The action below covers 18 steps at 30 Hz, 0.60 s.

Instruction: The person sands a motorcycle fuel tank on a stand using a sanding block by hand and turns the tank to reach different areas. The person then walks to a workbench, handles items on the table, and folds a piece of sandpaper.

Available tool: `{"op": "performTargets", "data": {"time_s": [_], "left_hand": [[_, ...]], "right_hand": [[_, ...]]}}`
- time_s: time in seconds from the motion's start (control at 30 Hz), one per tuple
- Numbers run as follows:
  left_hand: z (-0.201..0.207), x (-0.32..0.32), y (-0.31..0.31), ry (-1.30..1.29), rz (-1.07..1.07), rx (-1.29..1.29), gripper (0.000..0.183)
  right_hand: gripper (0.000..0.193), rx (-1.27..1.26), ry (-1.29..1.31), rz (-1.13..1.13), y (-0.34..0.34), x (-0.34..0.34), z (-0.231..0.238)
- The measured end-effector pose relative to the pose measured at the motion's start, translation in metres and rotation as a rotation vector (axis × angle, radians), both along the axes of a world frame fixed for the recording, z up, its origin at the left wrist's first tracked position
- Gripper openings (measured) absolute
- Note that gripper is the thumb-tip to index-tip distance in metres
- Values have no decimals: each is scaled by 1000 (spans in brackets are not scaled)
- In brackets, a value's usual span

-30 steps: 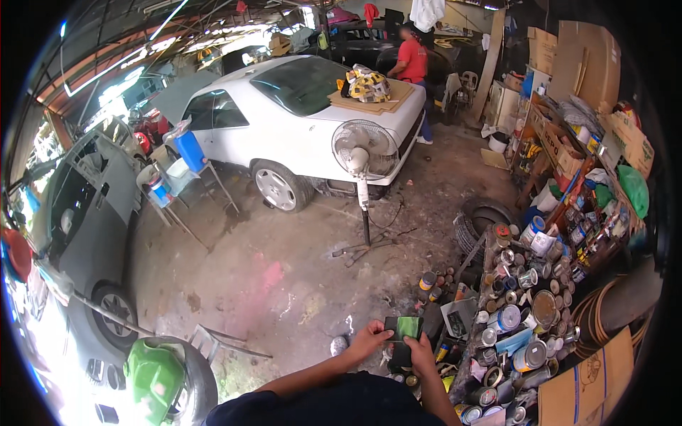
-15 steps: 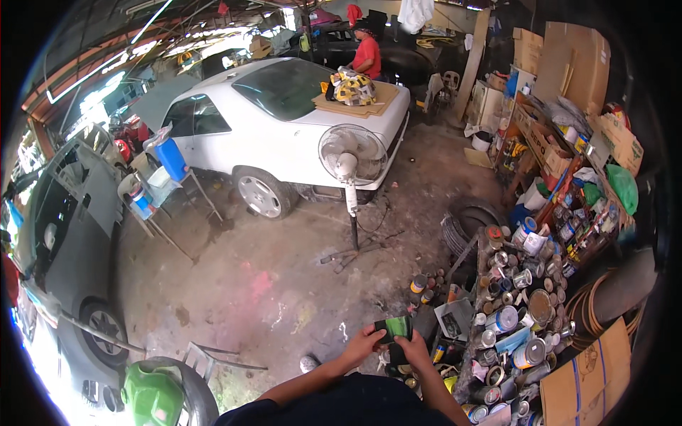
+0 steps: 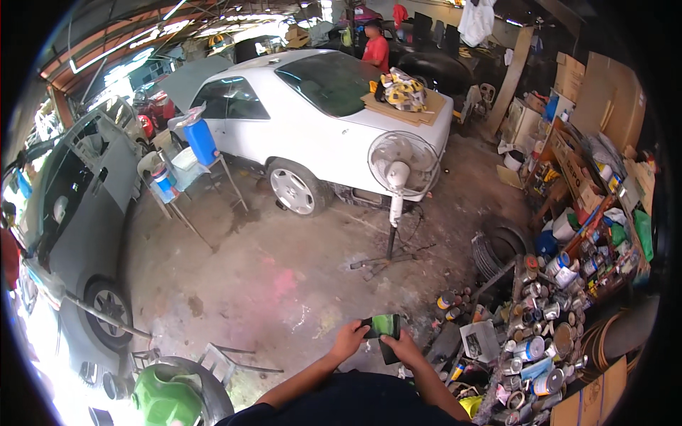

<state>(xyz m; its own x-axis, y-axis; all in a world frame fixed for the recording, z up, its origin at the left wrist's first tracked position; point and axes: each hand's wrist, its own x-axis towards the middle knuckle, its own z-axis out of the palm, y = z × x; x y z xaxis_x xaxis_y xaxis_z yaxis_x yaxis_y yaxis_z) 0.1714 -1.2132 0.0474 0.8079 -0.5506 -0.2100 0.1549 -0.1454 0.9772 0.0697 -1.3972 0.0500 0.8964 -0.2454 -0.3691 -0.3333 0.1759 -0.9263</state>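
Between my two hands is a smartphone (image 3: 386,325) held sideways, its lit screen showing a green picture. My left hand (image 3: 349,339) pinches its left end. At the right end, my right hand (image 3: 403,346) grips it with the thumb on the near edge. A dark flat piece (image 3: 388,353), perhaps the flap of a phone case, hangs below the phone beside my right hand. Beyond the hands, to the lower left, lies a green motorcycle fuel tank (image 3: 167,395) by a tyre.
A standing fan (image 3: 398,174) is in front of a white car (image 3: 334,149). Paint cans (image 3: 529,348) crowd a bench at right, near a tyre (image 3: 501,245). A grey car (image 3: 82,213) stands left, a metal stand (image 3: 227,366) nearer. A person in red (image 3: 376,51) is behind the white car.
My view has turned left, so the surroundings shift rightward in the picture. Both hands still hold the phone, and the dark piece below it shows more.
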Motion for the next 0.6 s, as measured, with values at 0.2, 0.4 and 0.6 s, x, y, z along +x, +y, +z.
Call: {"op": "performTargets", "data": {"time_s": [0.2,0.4,0.6], "left_hand": [[4,57,64,104,187,-127,27],[7,93,116,167,218,-93,37],[-10,106,148,248,236,-146,42]], "right_hand": [[31,-31,78,77,47,57,-9],[40,32,74,20,78,101,-28],[43,-181,-96,54,98,135,-34]]}}
